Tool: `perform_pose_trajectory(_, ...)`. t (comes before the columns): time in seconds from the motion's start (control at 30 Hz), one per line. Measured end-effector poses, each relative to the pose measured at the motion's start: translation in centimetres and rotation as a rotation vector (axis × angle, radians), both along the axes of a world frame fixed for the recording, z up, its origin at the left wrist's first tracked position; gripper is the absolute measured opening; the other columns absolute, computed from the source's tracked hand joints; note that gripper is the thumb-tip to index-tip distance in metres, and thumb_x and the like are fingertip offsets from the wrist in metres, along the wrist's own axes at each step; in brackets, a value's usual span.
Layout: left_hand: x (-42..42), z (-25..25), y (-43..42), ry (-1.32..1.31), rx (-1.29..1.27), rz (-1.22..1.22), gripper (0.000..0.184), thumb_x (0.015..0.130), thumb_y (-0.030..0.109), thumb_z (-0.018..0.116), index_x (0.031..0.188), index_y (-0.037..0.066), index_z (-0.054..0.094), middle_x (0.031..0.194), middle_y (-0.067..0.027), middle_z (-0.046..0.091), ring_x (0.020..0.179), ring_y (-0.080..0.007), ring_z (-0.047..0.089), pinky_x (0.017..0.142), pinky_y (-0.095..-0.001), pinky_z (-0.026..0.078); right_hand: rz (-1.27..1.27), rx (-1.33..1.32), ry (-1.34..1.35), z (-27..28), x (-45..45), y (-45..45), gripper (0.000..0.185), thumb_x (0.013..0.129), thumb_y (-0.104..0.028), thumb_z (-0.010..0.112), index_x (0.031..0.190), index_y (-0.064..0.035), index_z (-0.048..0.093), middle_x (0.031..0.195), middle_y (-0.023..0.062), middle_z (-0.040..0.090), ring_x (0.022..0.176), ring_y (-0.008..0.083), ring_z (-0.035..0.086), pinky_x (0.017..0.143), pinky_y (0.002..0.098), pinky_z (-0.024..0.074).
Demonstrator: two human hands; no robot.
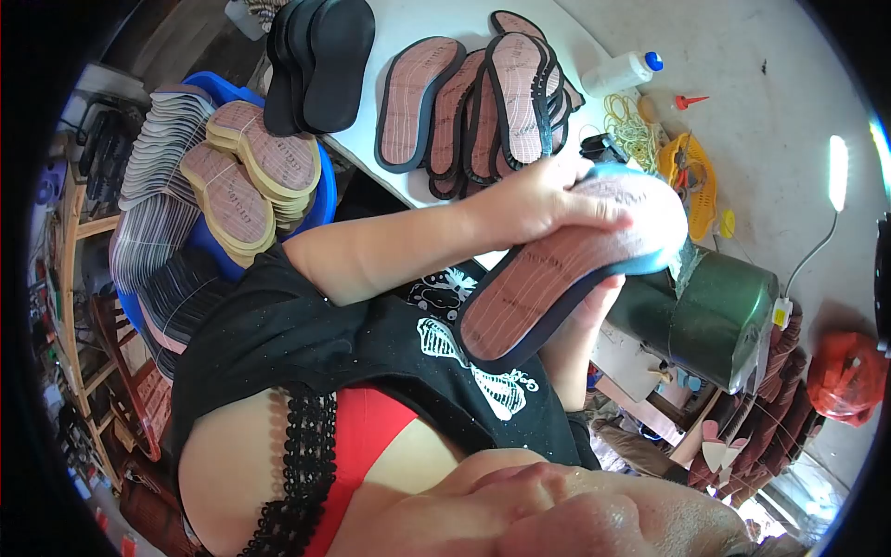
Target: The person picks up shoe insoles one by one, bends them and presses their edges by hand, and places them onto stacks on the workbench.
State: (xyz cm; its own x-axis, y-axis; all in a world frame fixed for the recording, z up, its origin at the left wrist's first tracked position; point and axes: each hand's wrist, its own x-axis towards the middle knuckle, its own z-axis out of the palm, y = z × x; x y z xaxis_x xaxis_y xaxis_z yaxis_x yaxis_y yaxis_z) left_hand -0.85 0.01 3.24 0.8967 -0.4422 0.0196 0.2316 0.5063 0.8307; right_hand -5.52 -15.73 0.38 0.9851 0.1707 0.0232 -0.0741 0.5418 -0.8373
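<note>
My left hand [538, 200] grips the upper part of a shoe sole [538, 297], its thumb lying across the printed face. The sole has a pinkish, lined top with faint print and a dark rim that looks bluish at its bright upper end. From below, my right hand [594, 306] holds the sole's edge, with most of its fingers hidden behind. Just beyond my left hand, several similar pink-topped soles [522, 93] with black rims lie heaped on a white table [408, 14].
Black soles [336, 65] stand at the table's left. A blue tub [325, 190] holds stacks of yellow-edged soles [264, 153]. A white bottle with a blue cap [622, 72], a yellow basket [703, 190], a dark green cylinder [724, 311] and a red bag [846, 376] are on the right.
</note>
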Motion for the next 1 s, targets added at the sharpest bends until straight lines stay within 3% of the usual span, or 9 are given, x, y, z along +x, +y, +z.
perform_pose_trajectory(0.17, 0.0, 0.6, 0.6, -0.143, 0.201, 0.114, 0.057, 0.075, 0.029, 0.080, 0.113, -0.006, 0.056, 0.103, -0.0110, 0.064, 0.094, -0.0134, 0.058, 0.083, -0.0275, 0.046, 0.059, -0.263, -0.204, 1.8, 0.8, -0.9, 0.058, 0.083, -0.024, 0.072, 0.125, 0.0066, 0.048, 0.118, 0.0155, 0.059, 0.105, 0.0255, 0.060, 0.093, 0.0371, 0.0476)
perform_pose_trajectory(0.23, 0.5, 0.4, 0.8, -0.266, 0.381, 0.353, 0.047, 0.072, 0.027, 0.081, 0.101, -0.004, 0.060, 0.092, -0.0114, 0.066, 0.082, -0.0127, 0.060, 0.074, -0.0300, 0.049, -0.019, -0.439, -0.167, 3.2, 0.8, -0.6, 0.020, 0.087, -0.011, 0.065, 0.097, 0.0071, 0.063, 0.082, 0.0083, 0.067, 0.074, 0.0136, 0.063, 0.066, 0.0251, 0.0526)
perform_pose_trajectory(0.27, 0.6, 0.5, 0.8, -0.378, 0.530, 0.482, 0.044, 0.072, 0.026, 0.080, 0.095, -0.005, 0.060, 0.089, -0.0153, 0.067, 0.079, -0.0137, 0.061, 0.072, -0.0298, 0.049, -0.004, -0.698, -0.081, 4.4, 1.3, -0.3, 0.013, 0.090, -0.003, 0.059, 0.098, 0.0063, 0.063, 0.083, 0.0089, 0.066, 0.067, 0.0101, 0.060, 0.057, 0.0223, 0.0511)
perform_pose_trajectory(0.47, 1.4, -0.2, 0.9, -0.469, 0.845, 0.375, 0.079, 0.064, 0.034, 0.085, 0.118, -0.013, 0.050, 0.105, -0.0219, 0.064, 0.096, -0.0257, 0.064, 0.086, -0.0330, 0.049, -0.012, -0.666, -0.082, 2.7, 1.9, -1.2, 0.010, 0.090, -0.005, 0.061, 0.090, 0.0055, 0.061, 0.078, 0.0077, 0.066, 0.068, 0.0116, 0.064, 0.056, 0.0251, 0.0555)
perform_pose_trajectory(0.53, 1.5, -0.1, 0.5, -0.425, 0.738, 0.303, 0.074, 0.067, 0.027, 0.084, 0.121, -0.009, 0.049, 0.106, -0.0163, 0.063, 0.096, -0.0199, 0.063, 0.086, -0.0300, 0.049, 0.019, -0.767, -0.150, 2.9, 2.3, -1.8, 0.011, 0.089, -0.004, 0.062, 0.086, 0.0065, 0.059, 0.078, 0.0099, 0.066, 0.066, 0.0124, 0.065, 0.054, 0.0251, 0.0556)
perform_pose_trajectory(0.6, 2.1, -1.4, -0.4, -0.196, 0.302, 0.204, 0.063, 0.072, 0.019, 0.081, 0.121, -0.005, 0.049, 0.107, -0.0119, 0.062, 0.096, -0.0145, 0.061, 0.087, -0.0276, 0.049, 0.059, -0.721, -0.119, 4.2, 2.5, -1.1, 0.011, 0.087, -0.003, 0.064, 0.088, 0.0071, 0.060, 0.078, 0.0106, 0.068, 0.066, 0.0125, 0.066, 0.056, 0.0240, 0.0552)
perform_pose_trajectory(0.73, 1.8, -0.5, -1.0, -0.018, 0.021, 0.097, 0.057, 0.073, 0.015, 0.081, 0.116, -0.004, 0.050, 0.105, -0.0119, 0.062, 0.093, -0.0149, 0.061, 0.084, -0.0272, 0.050, 0.203, -0.240, -0.086, 2.2, 2.4, -1.9, 0.023, 0.080, 0.001, 0.071, 0.097, 0.0050, 0.057, 0.081, 0.0136, 0.067, 0.069, 0.0182, 0.066, 0.063, 0.0282, 0.0553)
perform_pose_trajectory(0.87, 1.8, -1.1, -1.7, -0.092, 0.038, 0.144, 0.060, 0.071, 0.016, 0.082, 0.117, -0.005, 0.050, 0.106, -0.0117, 0.062, 0.095, -0.0151, 0.061, 0.086, -0.0277, 0.049, 0.244, -0.159, -0.014, -0.5, 2.7, -1.7, 0.031, 0.077, -0.003, 0.074, 0.102, 0.0055, 0.058, 0.085, 0.0130, 0.066, 0.070, 0.0190, 0.066, 0.065, 0.0318, 0.0565)
perform_pose_trajectory(1.0, 2.6, -1.0, -2.3, -0.476, 0.286, 0.408, 0.062, 0.066, 0.025, 0.085, 0.111, -0.003, 0.053, 0.102, -0.0135, 0.064, 0.094, -0.0173, 0.062, 0.084, -0.0308, 0.049, 0.274, -0.289, 0.058, 1.5, 2.7, -3.4, 0.015, 0.084, -0.007, 0.069, 0.090, 0.0059, 0.066, 0.081, 0.0098, 0.067, 0.071, 0.0156, 0.065, 0.062, 0.0272, 0.0556)
